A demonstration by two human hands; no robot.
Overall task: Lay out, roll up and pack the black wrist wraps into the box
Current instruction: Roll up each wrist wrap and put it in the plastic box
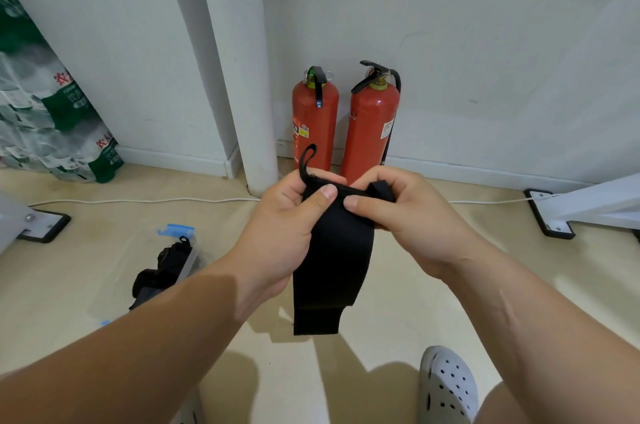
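The black wrist wrap (334,257) is held up in the air above the floor (398,302), in front of the person, and hangs down flat from both hands with its narrower lower end free and touching nothing. At its top left corner a thin thumb loop (306,160) stands up above the knuckles. The left hand (287,226) grips the upper left edge of the wrap, fingers curled behind it and the thumb pressed flat on the front. The right hand (408,215) pinches the upper right end, where the fabric is bunched or folded over between thumb and fingers; whether that end is rolled cannot be told. The two thumbs nearly meet on the front of the band. Lower left, on the floor and partly hidden by the left forearm, sits a clear plastic box (190,261) with a blue latch (176,229), and more black wraps (166,264) lie in it and spill over its near side. A white perforated shoe (446,389) shows near the bottom right edge. Beyond the hands, two red fire extinguishers (372,132) stand side by side against the wall, just right of a white column (242,60). A white cable (138,201) runs along the floor near the wall, and a wrapped pack of bottled water (45,112) leans at the far left.
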